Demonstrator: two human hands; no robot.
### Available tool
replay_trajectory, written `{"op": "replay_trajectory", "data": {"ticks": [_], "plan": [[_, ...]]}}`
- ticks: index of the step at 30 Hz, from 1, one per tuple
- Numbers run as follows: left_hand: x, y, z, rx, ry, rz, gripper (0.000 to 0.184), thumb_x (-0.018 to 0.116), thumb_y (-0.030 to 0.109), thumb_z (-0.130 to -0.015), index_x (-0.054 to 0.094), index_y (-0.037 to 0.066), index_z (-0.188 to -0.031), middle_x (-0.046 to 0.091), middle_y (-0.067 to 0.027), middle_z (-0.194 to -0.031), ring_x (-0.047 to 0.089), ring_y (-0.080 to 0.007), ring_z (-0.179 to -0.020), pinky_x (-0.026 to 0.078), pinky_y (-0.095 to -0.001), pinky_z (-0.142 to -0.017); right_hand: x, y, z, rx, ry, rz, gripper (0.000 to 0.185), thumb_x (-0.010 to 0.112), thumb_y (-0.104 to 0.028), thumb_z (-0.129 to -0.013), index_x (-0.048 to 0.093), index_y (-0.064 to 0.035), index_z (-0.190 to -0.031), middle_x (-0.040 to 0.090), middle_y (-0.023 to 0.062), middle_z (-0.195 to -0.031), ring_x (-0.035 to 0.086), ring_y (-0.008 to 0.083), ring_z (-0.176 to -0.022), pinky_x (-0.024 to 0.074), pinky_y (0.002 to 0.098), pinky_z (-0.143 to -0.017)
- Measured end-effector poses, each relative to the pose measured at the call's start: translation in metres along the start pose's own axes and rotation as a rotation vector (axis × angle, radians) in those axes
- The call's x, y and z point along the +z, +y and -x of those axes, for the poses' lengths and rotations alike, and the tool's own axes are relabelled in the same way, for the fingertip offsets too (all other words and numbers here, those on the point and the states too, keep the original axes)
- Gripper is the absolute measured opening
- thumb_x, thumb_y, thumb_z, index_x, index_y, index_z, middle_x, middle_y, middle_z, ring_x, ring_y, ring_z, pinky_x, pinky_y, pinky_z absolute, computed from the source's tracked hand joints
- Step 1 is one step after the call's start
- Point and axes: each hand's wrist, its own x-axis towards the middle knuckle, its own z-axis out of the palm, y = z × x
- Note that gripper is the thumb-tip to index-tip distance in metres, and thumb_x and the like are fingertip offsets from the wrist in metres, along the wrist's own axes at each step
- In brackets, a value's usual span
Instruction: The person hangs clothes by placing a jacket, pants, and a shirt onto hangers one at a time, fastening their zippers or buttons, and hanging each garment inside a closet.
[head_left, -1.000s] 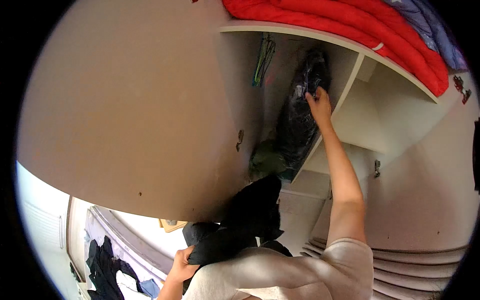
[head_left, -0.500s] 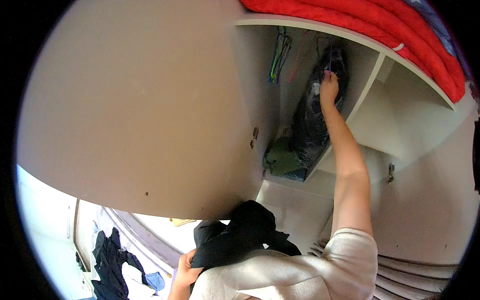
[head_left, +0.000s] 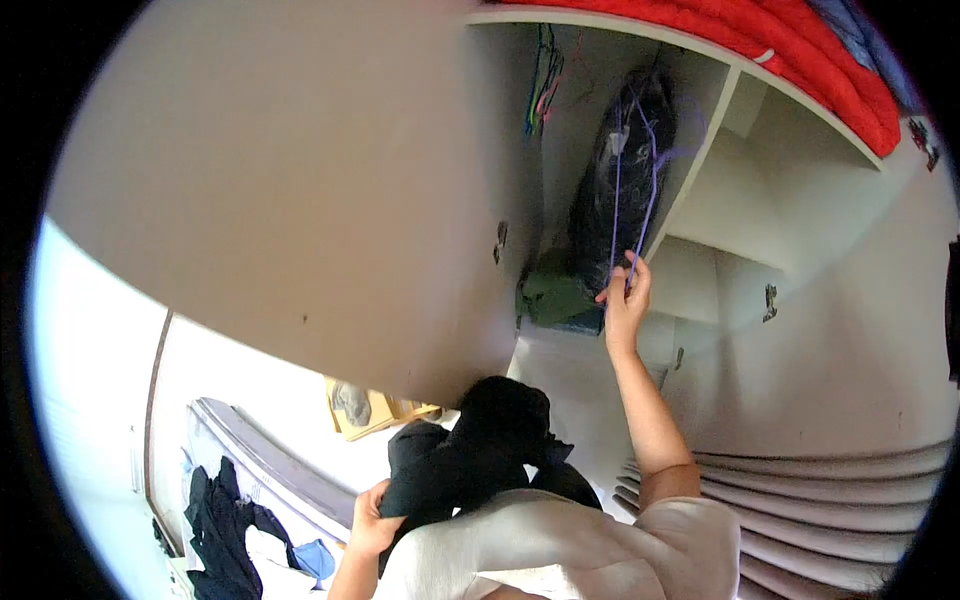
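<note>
1. Right hand (head_left: 624, 305), half-curled, pinches a purple hanger (head_left: 654, 185) in front of the black bag (head_left: 632, 170).
2. Left hand (head_left: 370, 522), curled, clutches black clothing (head_left: 480, 455) nearer than the bag.
3. Right hand has dropped to the bag's lower end.

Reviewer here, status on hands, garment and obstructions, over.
Left hand gripping black garment. Right hand pinching purple hanger. Dark wrapped bundle behind hanger; no visible obstruction.
</note>
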Motion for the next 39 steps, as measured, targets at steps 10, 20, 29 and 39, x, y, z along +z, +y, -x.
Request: {"op": "replay_trajectory", "data": {"ticks": [10, 20, 29, 39], "plan": [[-0.07, -0.02, -0.005, 0.181, 0.059, -0.21, 0.045, 0.058, -0.002, -0.061, 0.056, -0.004, -0.106, 0.061, -0.0115, -0.099, 0.054, -0.0214, -0.1, 0.037, -0.0308, -0.092, -0.049, -0.131, 0.133, 0.059, -0.057, 0.462, 0.03, 0.049, -0.028, -0.092, 0.063, -0.0028, -0.1, 0.062, 0.0041, -0.095, 0.053, 0.0122, -0.091, 0.0393, 0.0254, -0.083], [-0.089, -0.037, -0.02, 0.511, -0.086, -0.374, 0.037, 0.064, 0.011, -0.064, 0.055, 0.0, -0.098, 0.059, -0.0218, -0.084, 0.058, -0.037, -0.084, 0.045, -0.0373, -0.073, -0.116, -0.277, 0.373, 0.394, -0.794, 0.358, 0.026, 0.053, -0.021, -0.089, 0.061, -0.0003, -0.103, 0.051, -0.0012, -0.066, 0.041, 0.0056, -0.056, 0.031, 0.0213, -0.05], [-0.048, -0.028, 0.054, 0.93, 0.046, -0.891, 0.032, 0.067, 0.007, -0.058, 0.059, 0.011, -0.088, 0.059, -0.0084, -0.07, 0.058, -0.0289, -0.06, 0.046, -0.0372, -0.056, -0.081, -0.259, 0.407, 0.421, -0.692, 0.321, 0.022, 0.054, -0.015, -0.089, 0.06, -0.003, -0.106, 0.064, 0.009, -0.086, 0.057, 0.0125, -0.073, 0.0447, 0.0242, -0.067], [0.019, -0.043, 0.153, 1.439, -0.139, -0.793, 0.03, 0.062, 0.013, -0.066, 0.058, 0.002, -0.094, 0.051, -0.0032, -0.063, 0.047, -0.0148, -0.047, 0.035, -0.027, -0.045, -0.099, -0.211, 0.444, 0.29, -0.504, 0.169, 0.016, 0.058, -0.001, -0.073, 0.058, -0.0009, -0.088, 0.061, 0.0134, -0.09, 0.057, 0.0268, -0.088, 0.0441, 0.0355, -0.077]]}}
